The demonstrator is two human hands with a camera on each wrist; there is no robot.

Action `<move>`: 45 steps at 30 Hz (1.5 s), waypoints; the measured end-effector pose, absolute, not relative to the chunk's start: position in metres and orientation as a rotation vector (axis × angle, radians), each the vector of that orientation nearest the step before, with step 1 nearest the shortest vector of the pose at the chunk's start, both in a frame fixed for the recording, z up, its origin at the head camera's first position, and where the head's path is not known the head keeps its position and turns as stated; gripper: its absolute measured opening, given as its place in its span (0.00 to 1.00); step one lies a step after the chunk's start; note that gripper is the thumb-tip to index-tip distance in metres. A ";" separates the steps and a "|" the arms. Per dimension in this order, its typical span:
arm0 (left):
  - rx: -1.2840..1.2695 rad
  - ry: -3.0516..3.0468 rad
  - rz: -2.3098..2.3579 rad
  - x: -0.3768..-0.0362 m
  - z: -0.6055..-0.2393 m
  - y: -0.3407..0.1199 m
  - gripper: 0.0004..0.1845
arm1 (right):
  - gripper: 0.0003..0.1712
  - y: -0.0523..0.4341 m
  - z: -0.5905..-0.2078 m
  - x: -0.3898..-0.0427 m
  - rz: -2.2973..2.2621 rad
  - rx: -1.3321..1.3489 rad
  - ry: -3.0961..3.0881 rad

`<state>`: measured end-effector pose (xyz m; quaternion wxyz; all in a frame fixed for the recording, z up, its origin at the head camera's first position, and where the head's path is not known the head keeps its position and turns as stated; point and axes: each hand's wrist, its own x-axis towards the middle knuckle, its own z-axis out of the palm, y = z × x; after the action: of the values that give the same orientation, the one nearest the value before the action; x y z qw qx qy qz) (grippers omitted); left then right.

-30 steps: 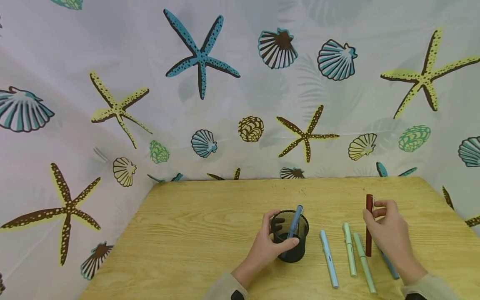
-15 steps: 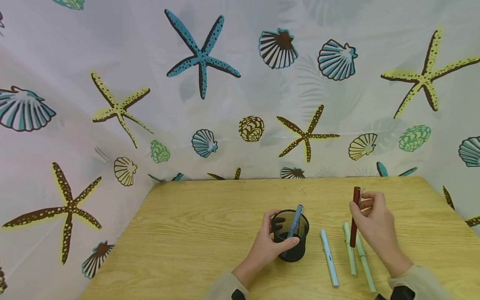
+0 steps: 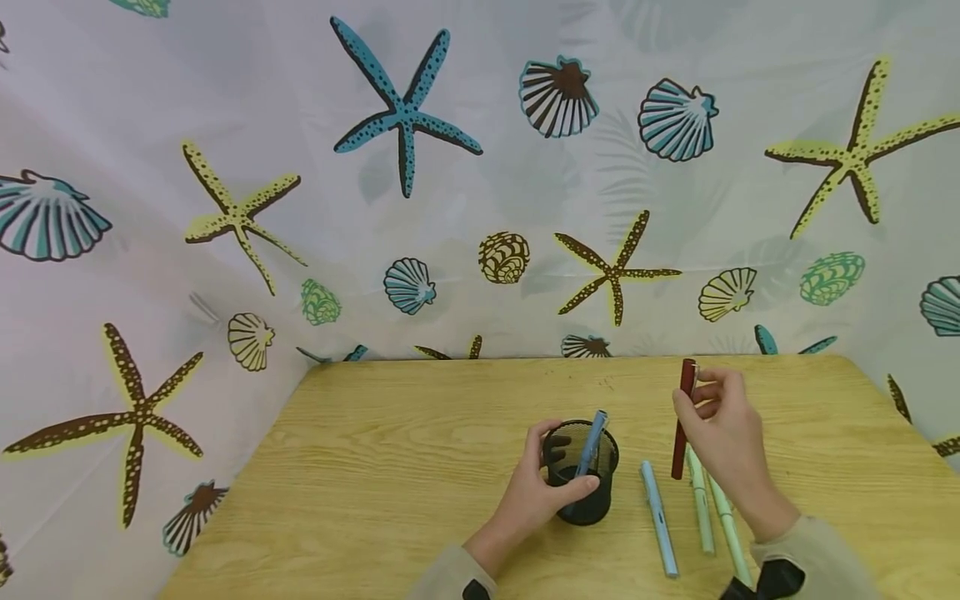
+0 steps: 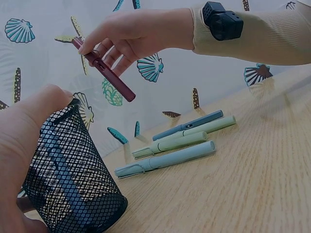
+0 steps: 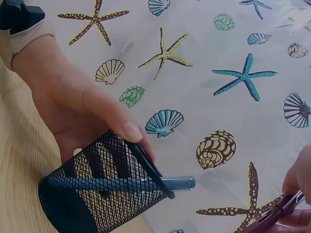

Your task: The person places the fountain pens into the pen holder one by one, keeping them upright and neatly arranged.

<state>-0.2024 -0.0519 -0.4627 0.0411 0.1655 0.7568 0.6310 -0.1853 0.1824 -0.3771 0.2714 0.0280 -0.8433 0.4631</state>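
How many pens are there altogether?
6: a blue pen in the mesh cup, a dark red pen in the right hand, and four lying on the table; none seems hidden.

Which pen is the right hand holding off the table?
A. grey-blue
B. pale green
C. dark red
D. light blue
C: the right hand pinches the dark red pen in the air, while the light blue pen and the pale green pens lie on the table.
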 end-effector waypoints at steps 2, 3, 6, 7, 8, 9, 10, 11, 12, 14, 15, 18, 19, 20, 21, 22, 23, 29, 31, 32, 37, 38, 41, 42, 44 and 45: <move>0.520 2.319 1.930 -0.202 -0.461 -0.052 0.40 | 0.21 0.179 -0.375 -0.186 1.250 0.088 -2.264; 0.525 2.316 1.932 -0.202 -0.461 -0.052 0.39 | 0.21 0.177 -0.374 -0.186 1.256 0.094 -2.261; 0.535 2.316 1.936 -0.202 -0.460 -0.052 0.39 | 0.21 0.174 -0.373 -0.186 1.269 0.110 -2.255; 0.535 2.315 1.938 -0.202 -0.460 -0.051 0.39 | 0.21 0.173 -0.373 -0.186 1.270 0.115 -2.252; 0.535 2.313 1.942 -0.202 -0.460 -0.051 0.38 | 0.22 0.171 -0.372 -0.186 1.277 0.121 -2.247; 0.536 2.311 1.946 -0.202 -0.460 -0.050 0.38 | 0.22 0.170 -0.372 -0.187 1.286 0.128 -2.241; 0.534 2.311 1.948 -0.202 -0.460 -0.050 0.38 | 0.22 0.169 -0.372 -0.187 1.292 0.136 -2.237; 0.529 2.310 1.950 -0.202 -0.460 -0.049 0.38 | 0.22 0.168 -0.371 -0.188 1.302 0.147 -2.233; 0.525 2.314 1.949 -0.203 -0.460 -0.049 0.38 | 0.22 0.166 -0.371 -0.188 1.313 0.159 -2.227; 0.516 2.327 1.940 -0.203 -0.460 -0.049 0.39 | 0.22 0.162 -0.372 -0.190 1.332 0.186 -2.212; 0.512 2.336 1.934 -0.203 -0.461 -0.050 0.39 | 0.22 0.160 -0.372 -0.191 1.342 0.203 -2.202; 0.490 2.361 1.916 -0.203 -0.462 -0.051 0.39 | 0.21 0.151 -0.372 -0.194 1.355 0.261 -2.174; 0.491 2.366 1.913 -0.203 -0.462 -0.052 0.39 | 0.21 0.148 -0.372 -0.195 1.355 0.280 -2.161; 0.487 2.365 1.912 -0.200 -0.458 -0.052 0.39 | 0.21 0.146 -0.371 -0.196 1.356 0.298 -2.150; 0.492 2.361 1.915 -0.198 -0.454 -0.053 0.39 | 0.21 0.143 -0.371 -0.196 1.358 0.314 -2.141; 0.495 2.356 1.919 -0.195 -0.449 -0.053 0.39 | 0.21 0.141 -0.370 -0.197 1.360 0.324 -2.135; 0.498 2.351 1.922 -0.193 -0.444 -0.053 0.40 | 0.22 0.139 -0.368 -0.197 1.363 0.332 -2.127; 0.533 2.333 1.929 -0.185 -0.430 -0.050 0.40 | 0.22 0.131 -0.366 -0.200 1.380 0.351 -2.090; 0.532 2.333 1.928 -0.185 -0.430 -0.050 0.40 | 0.22 0.129 -0.367 -0.202 1.389 0.359 -2.086; 0.530 2.333 1.928 -0.184 -0.430 -0.051 0.40 | 0.22 0.128 -0.368 -0.203 1.391 0.361 -2.090; 0.532 2.317 1.935 -0.184 -0.432 -0.052 0.40 | 0.22 0.124 -0.375 -0.206 1.384 0.399 -2.114; 0.530 2.314 1.936 -0.184 -0.432 -0.052 0.40 | 0.22 0.123 -0.376 -0.206 1.380 0.406 -2.119; 0.518 2.313 1.938 -0.184 -0.433 -0.052 0.40 | 0.22 0.122 -0.380 -0.206 1.384 0.417 -2.124; 0.516 2.310 1.941 -0.184 -0.433 -0.052 0.40 | 0.22 0.122 -0.382 -0.205 1.390 0.413 -2.126; 0.511 2.312 1.943 -0.184 -0.433 -0.052 0.40 | 0.22 0.122 -0.384 -0.204 1.398 0.402 -2.140; 0.511 2.313 1.945 -0.184 -0.433 -0.052 0.40 | 0.22 0.122 -0.386 -0.204 1.404 0.398 -2.148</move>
<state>-0.1842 -0.0521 -0.4329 0.0386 0.1665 0.7541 0.6341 -0.2037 0.1216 -0.3859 0.2689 0.1475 -0.7967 0.5208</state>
